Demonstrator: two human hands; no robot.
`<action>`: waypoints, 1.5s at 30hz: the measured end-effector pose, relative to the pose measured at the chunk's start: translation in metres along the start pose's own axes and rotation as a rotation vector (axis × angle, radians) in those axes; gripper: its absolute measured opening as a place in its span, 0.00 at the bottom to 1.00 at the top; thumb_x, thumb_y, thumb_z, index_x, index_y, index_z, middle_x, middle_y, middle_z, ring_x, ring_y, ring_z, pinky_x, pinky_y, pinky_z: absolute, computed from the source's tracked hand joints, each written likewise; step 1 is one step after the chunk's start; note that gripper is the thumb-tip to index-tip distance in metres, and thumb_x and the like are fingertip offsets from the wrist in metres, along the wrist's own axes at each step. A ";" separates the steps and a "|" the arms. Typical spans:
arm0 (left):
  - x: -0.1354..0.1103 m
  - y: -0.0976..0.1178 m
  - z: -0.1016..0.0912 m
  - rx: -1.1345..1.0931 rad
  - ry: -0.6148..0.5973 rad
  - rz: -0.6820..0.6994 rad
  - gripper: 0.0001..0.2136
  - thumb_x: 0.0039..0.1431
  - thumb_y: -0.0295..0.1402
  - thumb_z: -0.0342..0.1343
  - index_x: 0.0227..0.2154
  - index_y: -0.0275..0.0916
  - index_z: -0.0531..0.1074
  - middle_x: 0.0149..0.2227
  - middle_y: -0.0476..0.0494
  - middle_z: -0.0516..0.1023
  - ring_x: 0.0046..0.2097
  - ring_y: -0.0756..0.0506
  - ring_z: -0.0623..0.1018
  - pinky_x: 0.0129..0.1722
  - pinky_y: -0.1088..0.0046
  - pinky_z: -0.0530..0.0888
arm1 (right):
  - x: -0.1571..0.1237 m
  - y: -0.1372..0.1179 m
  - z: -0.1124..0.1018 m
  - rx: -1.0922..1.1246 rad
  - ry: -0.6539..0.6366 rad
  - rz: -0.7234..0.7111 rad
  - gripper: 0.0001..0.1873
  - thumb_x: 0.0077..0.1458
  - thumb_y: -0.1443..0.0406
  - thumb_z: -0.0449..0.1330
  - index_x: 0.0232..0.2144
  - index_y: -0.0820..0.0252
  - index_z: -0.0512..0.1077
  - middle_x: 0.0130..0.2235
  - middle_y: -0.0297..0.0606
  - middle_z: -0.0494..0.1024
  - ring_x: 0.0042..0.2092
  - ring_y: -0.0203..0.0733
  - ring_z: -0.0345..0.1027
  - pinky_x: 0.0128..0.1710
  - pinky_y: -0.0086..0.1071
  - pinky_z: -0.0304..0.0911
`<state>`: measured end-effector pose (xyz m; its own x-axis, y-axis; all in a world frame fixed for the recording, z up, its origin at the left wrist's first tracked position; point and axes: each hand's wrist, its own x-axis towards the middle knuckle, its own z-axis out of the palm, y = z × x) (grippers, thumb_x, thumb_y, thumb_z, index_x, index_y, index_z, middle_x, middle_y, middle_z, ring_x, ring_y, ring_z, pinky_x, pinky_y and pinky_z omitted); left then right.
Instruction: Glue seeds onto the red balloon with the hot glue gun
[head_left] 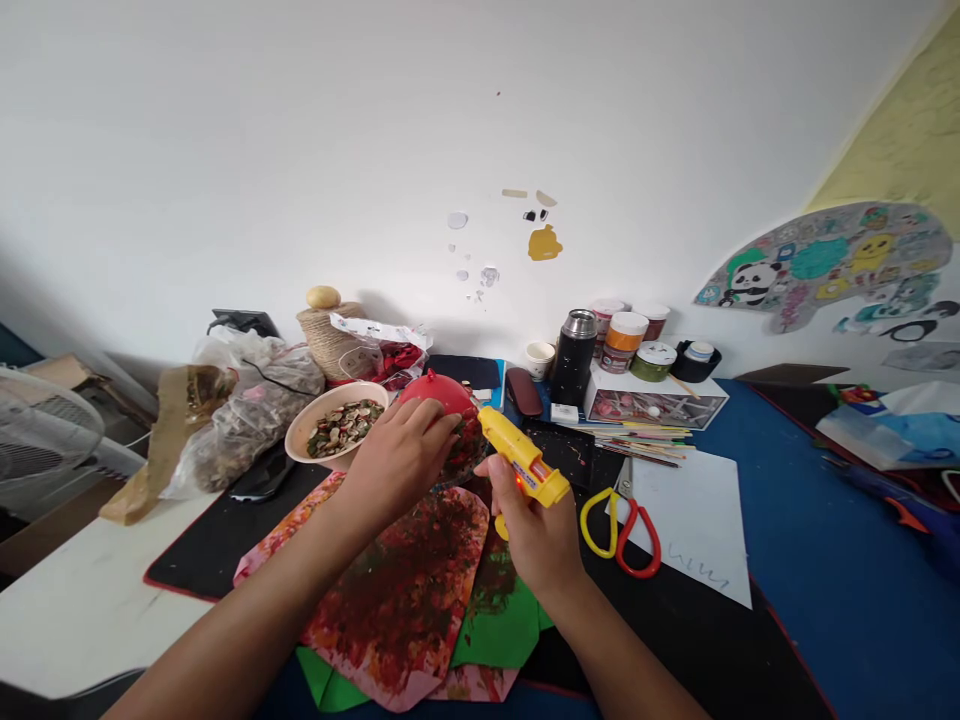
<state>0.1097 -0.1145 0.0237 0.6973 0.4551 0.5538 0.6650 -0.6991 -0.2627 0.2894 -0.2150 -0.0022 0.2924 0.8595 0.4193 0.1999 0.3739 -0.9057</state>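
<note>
My right hand is wrapped round the handle of a yellow hot glue gun, whose nozzle points up and left. My left hand grips a red balloon from its near left side, fingers bent over it. Small dark bits cover the balloon's lower right part, close to the nozzle; whether nozzle and balloon touch I cannot tell. Beside my left hand stands a pale bowl of dried flakes in green, brown and cream. Paint-smeared sheets in red, brown and pink lie under my forearms, over green ones.
Scissors with yellow and red handles lie on white paper at the right. Behind are a black thermos, paint jars on a small box, and a twine spool. Plastic bags and a fan stand left.
</note>
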 end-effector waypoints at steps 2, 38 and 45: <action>-0.001 0.000 -0.002 -0.002 0.000 0.003 0.10 0.76 0.32 0.54 0.49 0.38 0.81 0.44 0.38 0.81 0.42 0.38 0.80 0.42 0.57 0.76 | -0.001 -0.001 0.000 -0.017 -0.002 -0.024 0.25 0.72 0.48 0.60 0.35 0.59 0.85 0.21 0.31 0.71 0.22 0.37 0.65 0.22 0.29 0.62; -0.055 -0.005 -0.078 -1.512 0.190 -0.363 0.13 0.60 0.40 0.75 0.27 0.41 0.79 0.22 0.48 0.80 0.25 0.45 0.80 0.27 0.69 0.76 | -0.006 0.004 0.002 -0.033 0.033 -0.081 0.24 0.72 0.47 0.62 0.36 0.58 0.84 0.23 0.32 0.73 0.23 0.39 0.67 0.23 0.30 0.64; -0.072 0.032 -0.104 -1.645 -0.150 0.034 0.20 0.72 0.48 0.62 0.26 0.43 0.73 0.20 0.45 0.81 0.22 0.48 0.81 0.24 0.73 0.72 | -0.006 0.003 0.000 -0.140 0.002 -0.156 0.21 0.73 0.52 0.60 0.36 0.59 0.85 0.22 0.32 0.73 0.23 0.40 0.68 0.25 0.32 0.67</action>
<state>0.0532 -0.2269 0.0572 0.7874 0.4062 0.4637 -0.2607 -0.4623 0.8475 0.2880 -0.2195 -0.0075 0.2494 0.7945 0.5537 0.3709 0.4498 -0.8125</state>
